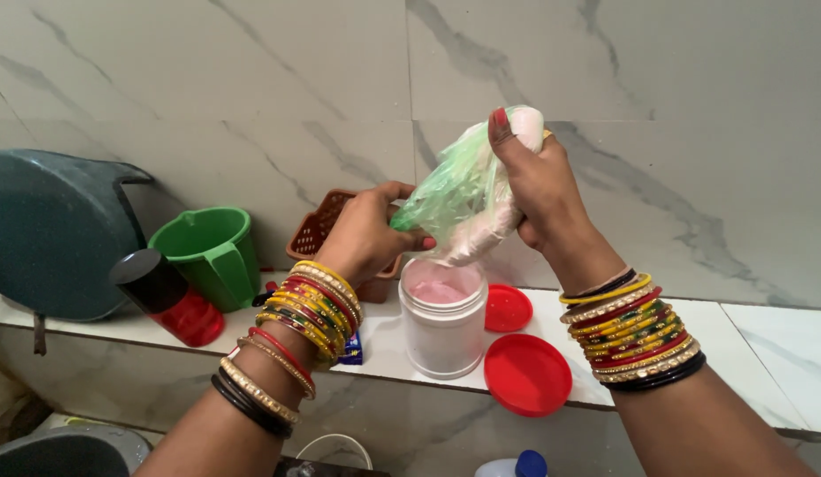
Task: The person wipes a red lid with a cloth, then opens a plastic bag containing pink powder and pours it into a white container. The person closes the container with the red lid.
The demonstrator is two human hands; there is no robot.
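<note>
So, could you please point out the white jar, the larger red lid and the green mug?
white jar (443, 340), head view, front wall.
larger red lid (527, 374), head view, centre of its top.
green mug (212, 252), head view, outer wall.

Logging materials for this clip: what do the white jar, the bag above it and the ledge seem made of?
Jar: likely plastic, matte white, faintly translucent rim. Bag: thin plastic film, see-through green, crinkled. Ledge: polished marble or marble-look tile, glossy with grey veins.
</note>
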